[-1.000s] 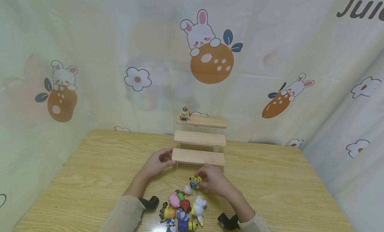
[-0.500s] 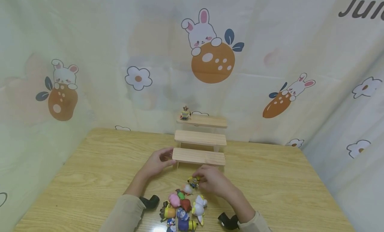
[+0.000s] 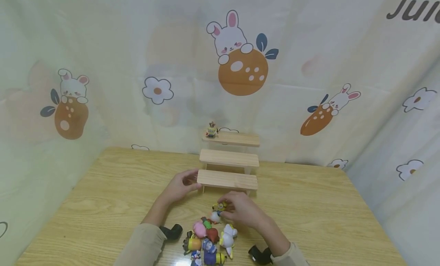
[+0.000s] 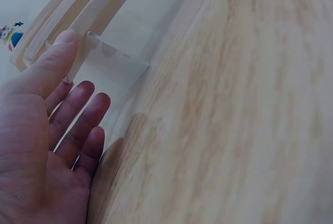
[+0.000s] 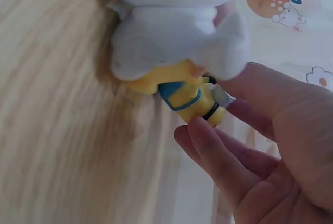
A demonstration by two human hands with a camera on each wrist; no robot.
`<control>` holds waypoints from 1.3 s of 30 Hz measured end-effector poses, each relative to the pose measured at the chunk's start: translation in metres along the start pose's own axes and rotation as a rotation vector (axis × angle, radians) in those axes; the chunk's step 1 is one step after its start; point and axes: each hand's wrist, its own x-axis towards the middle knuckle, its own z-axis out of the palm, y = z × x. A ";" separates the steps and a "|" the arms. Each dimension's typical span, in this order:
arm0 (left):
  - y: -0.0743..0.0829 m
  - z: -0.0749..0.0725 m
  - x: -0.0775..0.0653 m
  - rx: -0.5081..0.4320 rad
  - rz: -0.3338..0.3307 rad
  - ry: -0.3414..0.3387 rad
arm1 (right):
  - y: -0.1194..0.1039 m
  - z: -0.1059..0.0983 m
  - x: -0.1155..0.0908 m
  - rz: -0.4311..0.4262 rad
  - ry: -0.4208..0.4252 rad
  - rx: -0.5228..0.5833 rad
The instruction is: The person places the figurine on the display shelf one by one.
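Observation:
A three-tier wooden display stand (image 3: 227,179) stands on the table. My left hand (image 3: 178,187) grips the left end of its lowest tier, with the thumb (image 4: 65,39) against the tier's end in the left wrist view. My right hand (image 3: 243,209) pinches a small yellow minion figure (image 3: 220,207) by its head, between thumb and fingers, just in front of the stand. In the right wrist view the minion's blue overalls (image 5: 171,91) show, partly hidden behind a white and yellow figure (image 5: 166,39). A small crowned figure (image 3: 211,130) stands on the left of the top tier.
Several toy figures lie in a group near me, among them a pink one (image 3: 199,229), a red one (image 3: 212,235) and a purple and yellow one (image 3: 213,258). Black wrist mounts (image 3: 172,232) sit by both sleeves. A printed curtain (image 3: 185,48) hangs behind the table.
My right hand has moved slightly left and toward me with the minion figure, which has turned in the fingers. The left hand has stayed on the stand.

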 end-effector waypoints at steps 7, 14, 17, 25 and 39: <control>-0.015 0.002 0.005 -0.003 0.019 0.006 | 0.004 0.006 0.003 0.067 0.063 0.099; -0.015 0.001 0.006 0.001 0.009 0.017 | 0.008 0.010 0.005 0.137 0.071 0.213; -0.013 0.002 0.005 0.005 0.007 0.023 | 0.009 0.011 0.005 0.142 0.080 0.232; 0.013 -0.001 -0.005 0.001 0.025 -0.005 | 0.011 0.016 0.007 0.160 0.130 0.261; -0.009 0.001 0.003 0.015 0.011 0.008 | 0.004 0.005 0.004 0.162 0.191 0.305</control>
